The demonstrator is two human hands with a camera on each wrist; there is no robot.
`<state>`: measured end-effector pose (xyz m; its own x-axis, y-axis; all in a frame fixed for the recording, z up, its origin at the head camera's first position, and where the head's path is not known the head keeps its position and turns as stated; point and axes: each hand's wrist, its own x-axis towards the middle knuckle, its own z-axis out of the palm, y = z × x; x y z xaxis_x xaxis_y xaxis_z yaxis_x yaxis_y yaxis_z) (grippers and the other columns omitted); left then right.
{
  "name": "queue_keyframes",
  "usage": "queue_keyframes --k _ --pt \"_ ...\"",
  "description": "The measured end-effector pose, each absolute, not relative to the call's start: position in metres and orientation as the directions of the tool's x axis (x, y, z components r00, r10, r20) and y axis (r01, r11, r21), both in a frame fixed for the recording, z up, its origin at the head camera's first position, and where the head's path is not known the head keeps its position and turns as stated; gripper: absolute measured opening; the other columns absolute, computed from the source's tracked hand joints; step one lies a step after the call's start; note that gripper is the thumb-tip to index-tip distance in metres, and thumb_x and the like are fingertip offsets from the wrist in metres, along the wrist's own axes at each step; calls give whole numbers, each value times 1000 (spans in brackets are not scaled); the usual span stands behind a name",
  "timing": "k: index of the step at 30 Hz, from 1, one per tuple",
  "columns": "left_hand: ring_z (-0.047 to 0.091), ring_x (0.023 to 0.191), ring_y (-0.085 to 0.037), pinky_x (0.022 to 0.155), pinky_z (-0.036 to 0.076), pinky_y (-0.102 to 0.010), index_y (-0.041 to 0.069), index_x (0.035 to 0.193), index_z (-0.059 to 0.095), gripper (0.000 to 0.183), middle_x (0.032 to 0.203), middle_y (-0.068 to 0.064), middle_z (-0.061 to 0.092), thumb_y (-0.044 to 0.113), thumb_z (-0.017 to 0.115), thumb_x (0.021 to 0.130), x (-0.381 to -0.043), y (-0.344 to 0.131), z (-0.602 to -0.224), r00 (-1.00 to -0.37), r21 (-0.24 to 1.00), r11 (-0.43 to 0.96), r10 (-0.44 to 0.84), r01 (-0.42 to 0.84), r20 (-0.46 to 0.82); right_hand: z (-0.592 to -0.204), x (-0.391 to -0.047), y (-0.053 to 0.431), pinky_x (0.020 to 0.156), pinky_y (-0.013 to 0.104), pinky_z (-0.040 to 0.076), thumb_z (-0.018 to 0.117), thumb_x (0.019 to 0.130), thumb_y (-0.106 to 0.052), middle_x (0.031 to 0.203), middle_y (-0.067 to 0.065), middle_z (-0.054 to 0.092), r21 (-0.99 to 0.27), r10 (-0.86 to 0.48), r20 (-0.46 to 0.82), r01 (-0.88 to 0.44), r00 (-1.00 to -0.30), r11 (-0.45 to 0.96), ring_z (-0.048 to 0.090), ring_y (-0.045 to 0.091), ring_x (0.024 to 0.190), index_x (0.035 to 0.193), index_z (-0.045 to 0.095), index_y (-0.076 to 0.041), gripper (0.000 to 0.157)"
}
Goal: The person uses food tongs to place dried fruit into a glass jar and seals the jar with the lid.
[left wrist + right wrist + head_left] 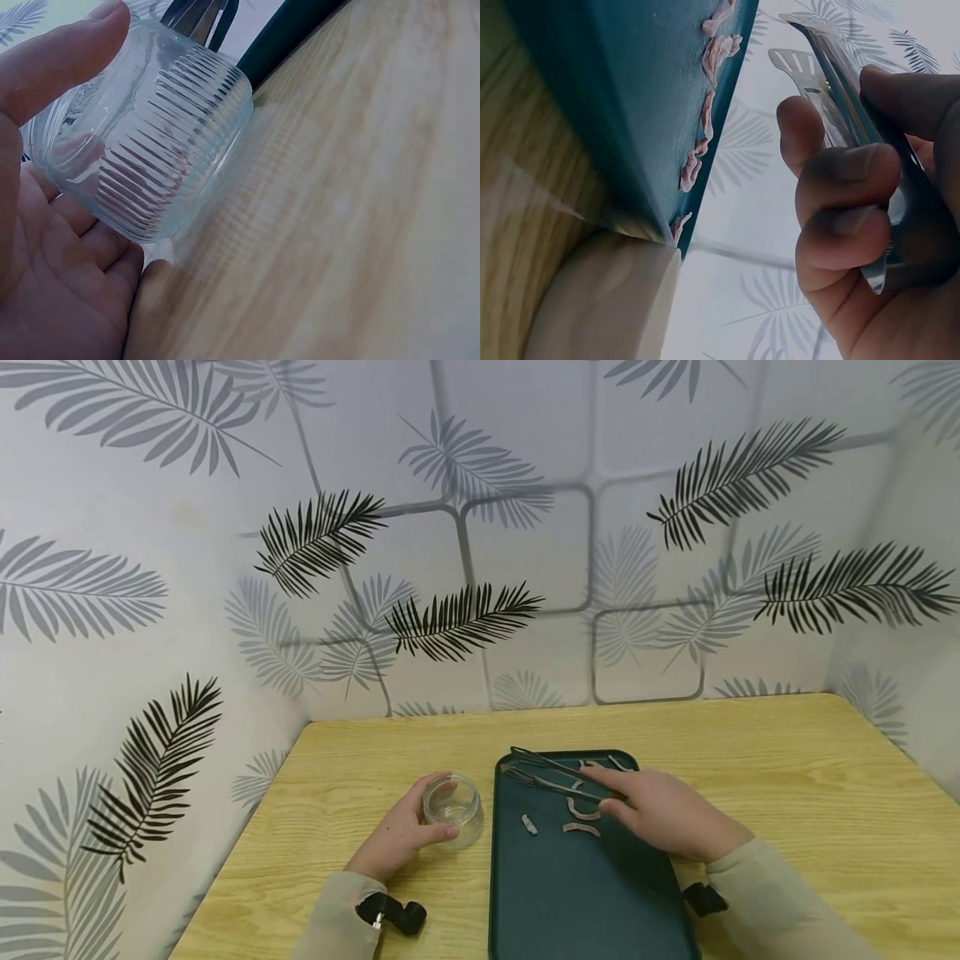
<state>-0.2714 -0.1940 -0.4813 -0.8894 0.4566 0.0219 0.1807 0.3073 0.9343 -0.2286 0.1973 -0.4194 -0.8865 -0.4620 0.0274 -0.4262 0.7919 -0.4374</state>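
Observation:
My left hand (397, 833) curls round a small clear glass jar (462, 827), thumb at its near side and fingers at the far side. The jar is upright on or just above the table, left of a dark green tray (577, 902); ribbed walls show on the jar (172, 142) in the left wrist view, and nothing is visible inside. Metal tongs (558, 788) are gripped in my right hand (671, 810) above the tray. Their slotted tips (791, 64) are apart, with nothing between them. Several pale pink meat-like strips (581, 829) lie on the tray, partly hidden by the right hand.
A light wooden table (810, 777) carries the tray and jar. Behind and to the left stands a wall (525, 552) with a feather pattern. One short piece (529, 824) lies apart from the other strips. A small black device (397, 913) sits at the left wrist.

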Motion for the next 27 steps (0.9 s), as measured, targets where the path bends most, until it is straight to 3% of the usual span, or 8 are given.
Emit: queue_keyframes --k 8,27 --pt "41 141 -27 109 36 -47 21 157 34 83 155 -6 44 28 80 89 -271 -193 -482 -891 930 318 453 182 20 -423 -231 199 57 32 41 60 103 -28 54 -7 45 -422 -461 9 -421 -887 803 36 8 43 155 44 -28 54" --pt "42 141 -25 108 37 -46 18 159 31 87 155 -3 43 32 81 89 -270 -194 -481 -894 930 328 448 167 3 -426 -231 201 53 32 38 62 102 -28 57 -7 45 -322 -456 16 -436 -890 840 42 11 48 152 49 -34 52"
